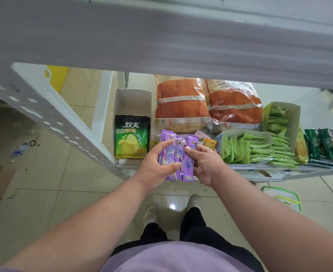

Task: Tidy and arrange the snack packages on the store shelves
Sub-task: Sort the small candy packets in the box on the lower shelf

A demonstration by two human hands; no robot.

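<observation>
Nearest to me I see a lilac shirt (181, 258), black trousers (197, 230) and two pale shoes (194, 201) on the glossy tiled floor (43, 193), with both bare forearms reaching forward. My left hand (157, 165) curls its fingers and thumb around a bundle of purple stick packets (176, 154), gripping it from the left side; my right hand (205, 163) holds the same bundle from the right, thumb pressed on the front of the foremost packet. The bundle sits in the hands at the front edge of the lower shelf (260, 169), its top ends fanned unevenly. Just behind it lie a few small pink and orange sachets (208, 143). To the left, an open white carton (132, 101) holds a green-and-black chip bag (131, 138) standing at its front. To the right, a low open box (232, 134) is packed with light green stick packets (246, 150), and a second box (291, 114) behind it holds more of them. Further right are a yellow bag (301, 148) and dark green packages (316, 146) lined at the shelf edge. At the back rest two large orange bags (181, 103) in clear wrap, side by side. A perforated white upright (49, 114) slants down the left, and the upper shelf (161, 36) covers the top of my view.
</observation>
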